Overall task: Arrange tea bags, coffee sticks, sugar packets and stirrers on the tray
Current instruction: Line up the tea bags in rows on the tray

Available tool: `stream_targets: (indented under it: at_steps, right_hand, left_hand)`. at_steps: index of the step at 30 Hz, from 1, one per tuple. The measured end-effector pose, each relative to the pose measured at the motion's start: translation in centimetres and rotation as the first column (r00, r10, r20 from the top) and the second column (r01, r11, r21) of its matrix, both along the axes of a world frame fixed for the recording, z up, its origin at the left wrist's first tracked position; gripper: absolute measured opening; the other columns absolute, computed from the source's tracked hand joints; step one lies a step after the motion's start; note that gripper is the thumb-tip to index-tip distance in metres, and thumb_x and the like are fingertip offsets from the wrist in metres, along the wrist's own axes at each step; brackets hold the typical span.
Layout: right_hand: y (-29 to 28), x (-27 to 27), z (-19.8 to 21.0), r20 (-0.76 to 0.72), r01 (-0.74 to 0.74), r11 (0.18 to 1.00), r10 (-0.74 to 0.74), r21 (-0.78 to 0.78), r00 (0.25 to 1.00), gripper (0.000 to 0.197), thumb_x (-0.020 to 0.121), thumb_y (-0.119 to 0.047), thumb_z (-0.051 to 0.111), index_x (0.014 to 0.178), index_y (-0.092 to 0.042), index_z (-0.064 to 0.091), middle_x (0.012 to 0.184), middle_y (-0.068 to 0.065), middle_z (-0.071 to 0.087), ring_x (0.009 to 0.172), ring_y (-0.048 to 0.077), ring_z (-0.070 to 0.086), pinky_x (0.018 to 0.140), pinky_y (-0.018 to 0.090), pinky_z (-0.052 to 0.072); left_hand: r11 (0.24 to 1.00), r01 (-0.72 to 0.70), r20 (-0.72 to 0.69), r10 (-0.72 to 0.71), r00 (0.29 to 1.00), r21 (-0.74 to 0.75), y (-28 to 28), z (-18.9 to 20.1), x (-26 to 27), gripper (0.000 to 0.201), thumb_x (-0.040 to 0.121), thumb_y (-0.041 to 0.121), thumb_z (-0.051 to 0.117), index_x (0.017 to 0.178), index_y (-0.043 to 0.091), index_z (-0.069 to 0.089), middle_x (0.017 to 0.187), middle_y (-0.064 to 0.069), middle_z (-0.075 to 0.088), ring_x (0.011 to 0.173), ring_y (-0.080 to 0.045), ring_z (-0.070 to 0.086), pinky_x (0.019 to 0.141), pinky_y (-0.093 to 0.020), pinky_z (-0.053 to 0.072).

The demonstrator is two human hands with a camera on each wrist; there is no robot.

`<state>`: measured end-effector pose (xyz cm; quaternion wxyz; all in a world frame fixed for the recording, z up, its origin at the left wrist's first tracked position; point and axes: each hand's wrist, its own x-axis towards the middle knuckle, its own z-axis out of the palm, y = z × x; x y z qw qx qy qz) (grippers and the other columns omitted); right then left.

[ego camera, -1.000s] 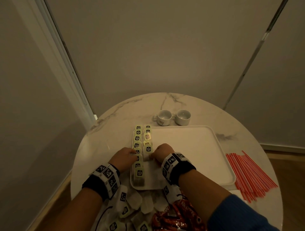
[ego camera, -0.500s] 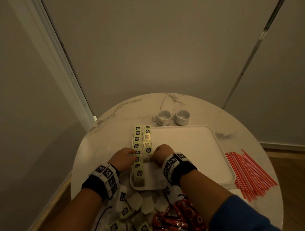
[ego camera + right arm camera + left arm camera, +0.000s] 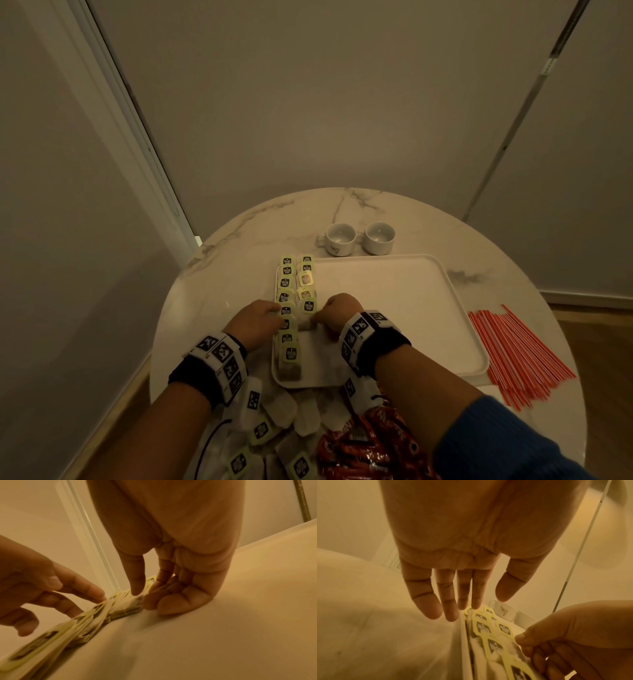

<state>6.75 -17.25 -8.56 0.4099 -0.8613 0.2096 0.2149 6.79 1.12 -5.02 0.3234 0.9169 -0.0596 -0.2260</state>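
A white tray [image 3: 404, 308] lies on the round marble table. Two rows of tea bags [image 3: 296, 291] with yellow-green tags run along its left side. My left hand [image 3: 279, 317] reaches in from the left. Its straight fingers [image 3: 448, 609] touch the tags of the left row [image 3: 482, 626]. My right hand [image 3: 317, 317] is at the near end of the right row. Its thumb and curled fingers [image 3: 152, 601] pinch the corner of a tea bag [image 3: 126, 608] lying flat on the tray.
Loose tea bags [image 3: 274, 414] and red coffee sticks [image 3: 363, 448] are piled at the near table edge under my forearms. Red stirrers [image 3: 513, 353] lie on the table right of the tray. Two white cups [image 3: 340, 238] stand behind it. Walls close in behind.
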Motion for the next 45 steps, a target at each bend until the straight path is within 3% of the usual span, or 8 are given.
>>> stream_targets:
  at_steps: [6, 10, 17, 24, 31, 35, 39, 45]
  right_hand:
    - [-0.2, -3.6, 2.4, 0.075, -0.075, 0.996, 0.071, 0.057, 0.995, 0.026, 0.084, -0.035, 0.069, 0.090, -0.010, 0.063, 0.073, 0.002, 0.061, 0.065, 0.016, 0.057, 0.057, 0.024, 0.047]
    - [0.9, -7.5, 4.4, 0.226, -0.319, 0.947, 0.306, 0.024, 0.925, 0.018, 0.082, -0.022, 0.072, 0.097, -0.012, 0.067, 0.089, 0.000, 0.062, 0.080, 0.015, 0.057, 0.077, 0.029, 0.051]
    - [3.4, -13.5, 2.7, 0.123, -0.722, 0.527, 0.837, -0.448, 0.534, 0.056, 0.083, -0.034, 0.067, 0.131, -0.023, 0.042, 0.132, 0.006, 0.040, 0.118, 0.029, 0.040, 0.097, 0.046, 0.046]
    - [4.0, -14.4, 1.5, 0.094, -0.612, 0.471, 0.834, -0.636, 0.544, 0.056, 0.088, -0.039, 0.059, 0.133, -0.014, 0.039, 0.126, 0.010, 0.041, 0.108, 0.031, 0.047, 0.079, 0.042, 0.049]
    - [2.8, -13.3, 3.2, 0.240, -0.528, 0.713, 0.673, -0.461, 0.700, 0.029, 0.093, -0.024, 0.054, 0.120, -0.014, 0.056, 0.120, 0.008, 0.049, 0.110, 0.027, 0.050, 0.093, 0.039, 0.048]
    - [1.4, -11.1, 4.8, 0.333, -0.382, 0.915, 0.403, -0.129, 0.853, 0.009, 0.087, -0.015, 0.059, 0.095, -0.014, 0.063, 0.096, 0.002, 0.063, 0.085, 0.015, 0.056, 0.074, 0.025, 0.042]
    - [0.2, -7.7, 5.3, 0.308, -0.254, 0.966, 0.231, 0.038, 0.923, 0.010, 0.083, -0.005, 0.062, 0.091, -0.001, 0.061, 0.071, 0.003, 0.058, 0.057, 0.011, 0.054, 0.046, 0.016, 0.042]
    - [0.2, -4.0, 3.1, 0.162, -0.158, 0.987, 0.154, 0.012, 0.975, 0.034, 0.079, -0.004, 0.066, 0.104, -0.018, 0.048, 0.086, 0.003, 0.059, 0.073, 0.021, 0.059, 0.068, 0.033, 0.053]
  left_hand:
    - [0.995, 0.016, 0.135, -0.002, 0.991, -0.099, 2.3, 3.5, -2.9, 0.034, 0.093, 0.016, 0.054, 0.127, 0.018, 0.057, 0.127, 0.001, 0.056, 0.104, -0.012, 0.054, 0.086, -0.024, 0.042]
    - [0.972, 0.057, 0.138, -0.026, 0.990, -0.226, 5.0, 4.9, -6.8, 0.020, 0.092, 0.017, 0.059, 0.108, 0.028, 0.064, 0.106, 0.007, 0.068, 0.093, -0.002, 0.061, 0.070, -0.010, 0.042]
    - [0.937, 0.254, 0.156, -0.295, 0.943, 0.238, 3.8, 2.2, -12.8, 0.043, 0.082, 0.048, 0.055, 0.117, 0.024, 0.059, 0.116, 0.006, 0.056, 0.105, -0.012, 0.052, 0.089, -0.023, 0.042]
    - [0.826, 0.259, 0.161, -0.383, 0.910, 0.501, 0.9, -0.3, -14.2, 0.049, 0.087, 0.045, 0.055, 0.130, 0.027, 0.040, 0.129, 0.007, 0.043, 0.115, -0.017, 0.046, 0.090, -0.035, 0.044]
    - [0.918, 0.163, 0.318, -0.286, 0.904, 0.362, 1.7, -0.4, -12.5, 0.022, 0.095, 0.036, 0.043, 0.105, 0.023, 0.057, 0.107, 0.002, 0.056, 0.098, -0.016, 0.055, 0.081, -0.026, 0.043]
    - [0.979, 0.083, 0.284, -0.135, 0.949, 0.187, 3.5, 0.3, -10.3, 0.015, 0.091, 0.033, 0.055, 0.078, 0.025, 0.057, 0.085, 0.007, 0.057, 0.082, -0.011, 0.055, 0.073, -0.024, 0.042]
    - [0.996, -0.034, 0.266, 0.053, 0.963, -0.077, 4.5, 1.6, -8.7, 0.015, 0.088, 0.023, 0.063, 0.073, 0.025, 0.062, 0.076, 0.006, 0.066, 0.074, -0.010, 0.062, 0.069, -0.028, 0.050]
    - [0.855, -0.229, 0.020, 0.269, 0.963, -0.465, 3.7, 3.7, -7.9, 0.013, 0.096, 0.012, 0.052, 0.086, 0.005, 0.057, 0.081, -0.018, 0.066, 0.060, -0.033, 0.070, 0.055, -0.033, 0.052]
